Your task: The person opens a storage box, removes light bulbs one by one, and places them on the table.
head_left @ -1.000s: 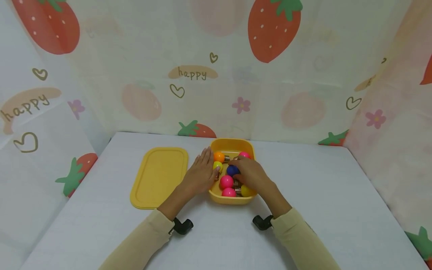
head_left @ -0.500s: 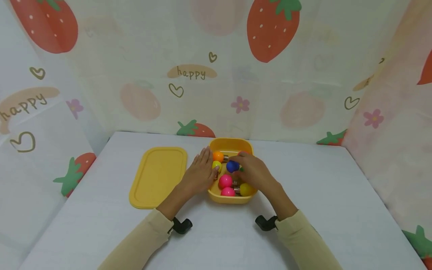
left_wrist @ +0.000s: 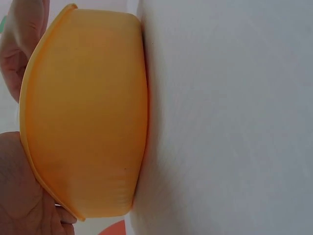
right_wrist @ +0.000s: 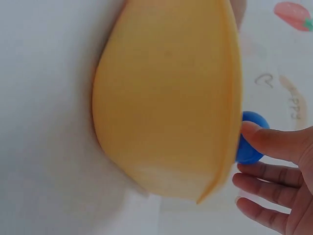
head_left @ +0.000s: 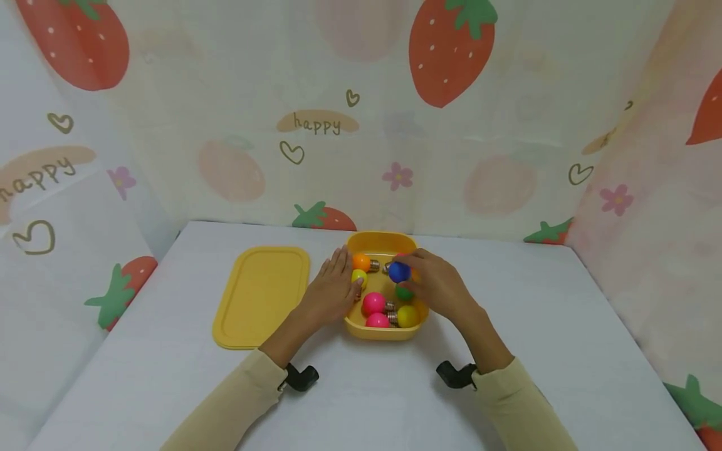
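A yellow plastic box (head_left: 381, 334) holds several toy light bulbs with coloured globes and metal screw bases. My right hand (head_left: 437, 283) reaches over its right rim and pinches a blue light bulb (head_left: 399, 272), whose base points left. In the right wrist view the blue globe shows above the rim, thumb against it. Along the left rim lies my left hand (head_left: 329, 289), fingers straight, touching the box. Inside are an orange bulb (head_left: 360, 262), a yellow bulb (head_left: 359, 277), a pink bulb (head_left: 373, 304) and a green bulb (head_left: 403, 291), partly hidden by my right hand.
A flat yellow lid (head_left: 261, 297) lies on the white table (head_left: 361, 401) to the left of the box. Behind the table stands a curtain (head_left: 338, 163) printed with strawberries, and it continues along both sides.
My right hand has shifted the blue bulb up and slightly right within the box, and the green bulb has come into view below it. My left hand stays on the left rim.
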`<control>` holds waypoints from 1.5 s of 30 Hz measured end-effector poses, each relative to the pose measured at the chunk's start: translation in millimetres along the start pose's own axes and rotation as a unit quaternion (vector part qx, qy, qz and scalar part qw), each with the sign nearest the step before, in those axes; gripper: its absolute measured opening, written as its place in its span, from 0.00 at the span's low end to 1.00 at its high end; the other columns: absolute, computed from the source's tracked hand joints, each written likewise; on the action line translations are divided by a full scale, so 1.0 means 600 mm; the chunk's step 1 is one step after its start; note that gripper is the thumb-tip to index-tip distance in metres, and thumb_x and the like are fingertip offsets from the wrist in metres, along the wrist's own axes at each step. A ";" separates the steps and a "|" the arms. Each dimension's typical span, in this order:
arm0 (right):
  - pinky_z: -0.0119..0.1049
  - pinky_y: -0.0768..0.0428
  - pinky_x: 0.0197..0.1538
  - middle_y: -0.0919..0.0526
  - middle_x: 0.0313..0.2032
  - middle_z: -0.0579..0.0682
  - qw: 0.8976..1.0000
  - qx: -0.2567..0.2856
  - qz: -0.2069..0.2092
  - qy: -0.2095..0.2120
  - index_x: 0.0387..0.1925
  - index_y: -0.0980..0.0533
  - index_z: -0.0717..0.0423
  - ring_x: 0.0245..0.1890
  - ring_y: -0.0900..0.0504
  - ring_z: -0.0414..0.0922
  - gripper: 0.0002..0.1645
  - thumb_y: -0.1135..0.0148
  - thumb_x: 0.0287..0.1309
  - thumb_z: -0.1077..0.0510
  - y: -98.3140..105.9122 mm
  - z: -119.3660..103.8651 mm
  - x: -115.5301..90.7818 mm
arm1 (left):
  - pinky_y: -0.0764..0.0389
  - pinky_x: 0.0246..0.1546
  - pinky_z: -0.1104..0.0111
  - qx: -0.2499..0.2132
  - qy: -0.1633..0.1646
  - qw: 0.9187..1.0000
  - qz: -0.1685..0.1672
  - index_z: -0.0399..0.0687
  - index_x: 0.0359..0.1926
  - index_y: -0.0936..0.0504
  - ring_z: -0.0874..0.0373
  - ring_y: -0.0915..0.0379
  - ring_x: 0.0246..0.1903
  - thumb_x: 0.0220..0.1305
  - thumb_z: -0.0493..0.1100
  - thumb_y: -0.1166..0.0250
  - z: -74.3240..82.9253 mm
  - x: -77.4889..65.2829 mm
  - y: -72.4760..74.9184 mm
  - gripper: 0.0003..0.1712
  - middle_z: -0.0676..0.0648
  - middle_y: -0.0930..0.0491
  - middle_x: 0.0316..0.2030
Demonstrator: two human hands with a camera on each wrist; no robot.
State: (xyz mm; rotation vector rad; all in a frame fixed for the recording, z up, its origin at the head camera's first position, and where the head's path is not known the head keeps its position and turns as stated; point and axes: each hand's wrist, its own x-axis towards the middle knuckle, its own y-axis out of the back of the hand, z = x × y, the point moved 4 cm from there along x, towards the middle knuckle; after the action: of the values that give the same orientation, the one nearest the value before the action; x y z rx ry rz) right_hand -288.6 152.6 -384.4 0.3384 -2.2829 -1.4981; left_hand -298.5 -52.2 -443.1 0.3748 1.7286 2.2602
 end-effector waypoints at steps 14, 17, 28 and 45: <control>0.54 0.18 0.55 0.17 0.51 0.56 0.998 0.018 0.054 -0.021 0.61 0.20 0.54 0.51 0.17 0.57 0.29 0.25 0.57 0.60 0.036 0.066 -0.028 | 0.56 0.77 0.52 0.001 -0.003 1.000 0.003 0.33 0.79 0.57 0.45 0.68 0.80 0.81 0.58 0.59 0.003 -0.001 -0.012 0.42 0.37 0.61 0.80; 0.54 0.18 0.56 0.17 0.52 0.56 0.998 0.023 0.054 -0.035 0.62 0.21 0.53 0.52 0.18 0.57 0.29 0.26 0.58 0.60 0.043 0.079 -0.028 | 0.56 0.77 0.52 0.002 -0.003 1.000 0.005 0.33 0.79 0.57 0.45 0.68 0.80 0.81 0.57 0.58 0.002 0.001 -0.011 0.42 0.37 0.61 0.80; 0.57 0.20 0.57 0.17 0.55 0.58 0.996 0.046 0.061 -0.044 0.62 0.21 0.53 0.53 0.19 0.58 0.29 0.27 0.59 0.61 0.053 0.118 -0.027 | 0.60 0.77 0.54 -0.013 0.005 1.000 0.008 0.34 0.79 0.57 0.46 0.69 0.80 0.80 0.56 0.55 -0.001 0.002 -0.008 0.42 0.38 0.60 0.80; 0.56 0.19 0.53 0.16 0.53 0.58 0.996 0.049 0.045 -0.064 0.60 0.19 0.53 0.51 0.19 0.60 0.28 0.26 0.56 0.65 0.024 0.177 -0.020 | 0.58 0.77 0.54 -0.005 0.004 1.000 0.008 0.33 0.79 0.56 0.45 0.67 0.80 0.81 0.56 0.57 0.000 0.001 -0.004 0.41 0.38 0.60 0.80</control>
State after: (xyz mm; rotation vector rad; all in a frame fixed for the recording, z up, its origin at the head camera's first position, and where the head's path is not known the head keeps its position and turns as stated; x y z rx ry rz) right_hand -325.0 250.6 -411.0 0.1685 -2.4427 -1.4053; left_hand -299.1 -51.1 -445.1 0.3788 1.7250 2.2837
